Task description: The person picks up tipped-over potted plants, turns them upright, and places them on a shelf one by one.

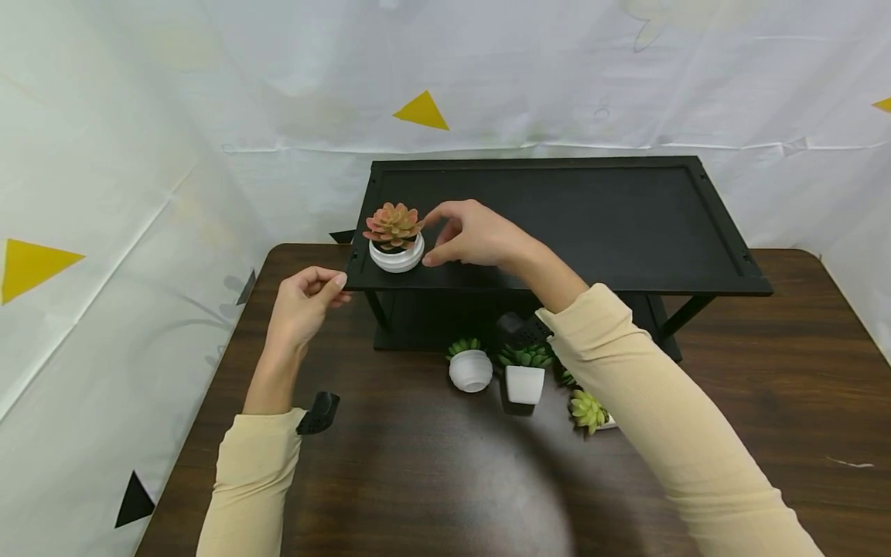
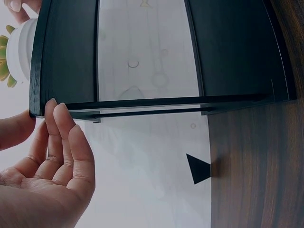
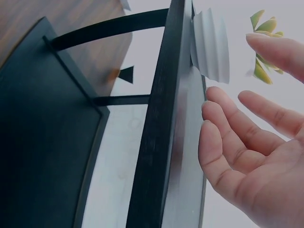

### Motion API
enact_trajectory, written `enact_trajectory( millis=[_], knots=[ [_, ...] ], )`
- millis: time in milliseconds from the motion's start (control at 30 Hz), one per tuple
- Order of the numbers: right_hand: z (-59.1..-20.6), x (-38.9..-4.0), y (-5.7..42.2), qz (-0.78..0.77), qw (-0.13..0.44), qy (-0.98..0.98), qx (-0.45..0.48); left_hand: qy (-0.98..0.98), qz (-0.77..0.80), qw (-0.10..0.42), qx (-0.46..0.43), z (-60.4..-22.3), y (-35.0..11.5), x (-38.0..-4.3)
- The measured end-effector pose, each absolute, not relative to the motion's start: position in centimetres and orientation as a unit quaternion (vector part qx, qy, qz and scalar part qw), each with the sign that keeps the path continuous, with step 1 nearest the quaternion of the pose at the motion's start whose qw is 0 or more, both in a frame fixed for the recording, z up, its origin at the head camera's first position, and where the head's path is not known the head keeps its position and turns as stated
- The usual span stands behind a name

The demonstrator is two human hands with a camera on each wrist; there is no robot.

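Observation:
A pink-orange artificial succulent in a ribbed white round pot stands upright at the left front corner of the black shelf's top board. Just right of that pot is my right hand, its fingers loosely bent and spread, holding nothing. In the right wrist view a small gap shows between the fingertips and the pot. My left hand pinches the board's left front corner, thumb at the edge and fingertips beneath, as the left wrist view shows.
Below the shelf front, a round white pot, a square white pot and a light-green succulent sit on the brown wooden table. My right sleeve partly covers more plants. A white patterned sheet hangs behind.

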State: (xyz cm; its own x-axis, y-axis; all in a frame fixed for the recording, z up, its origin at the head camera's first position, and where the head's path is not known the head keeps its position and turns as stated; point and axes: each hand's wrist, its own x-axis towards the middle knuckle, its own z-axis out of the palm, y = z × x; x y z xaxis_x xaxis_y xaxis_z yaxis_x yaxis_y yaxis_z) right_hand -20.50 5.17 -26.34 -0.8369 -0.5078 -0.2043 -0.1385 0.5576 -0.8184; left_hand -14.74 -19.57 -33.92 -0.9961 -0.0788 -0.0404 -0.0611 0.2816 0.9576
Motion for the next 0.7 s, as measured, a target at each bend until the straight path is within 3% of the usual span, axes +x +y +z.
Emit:
enact_trajectory(
  millis=[700],
  knots=[
    [-26.3, -18.3, 8.3, -0.451, 0.206, 0.848, -0.190, -0.798, -0.600, 0.015, 0.042, -34.0, -19.5, -14.7]
  ],
)
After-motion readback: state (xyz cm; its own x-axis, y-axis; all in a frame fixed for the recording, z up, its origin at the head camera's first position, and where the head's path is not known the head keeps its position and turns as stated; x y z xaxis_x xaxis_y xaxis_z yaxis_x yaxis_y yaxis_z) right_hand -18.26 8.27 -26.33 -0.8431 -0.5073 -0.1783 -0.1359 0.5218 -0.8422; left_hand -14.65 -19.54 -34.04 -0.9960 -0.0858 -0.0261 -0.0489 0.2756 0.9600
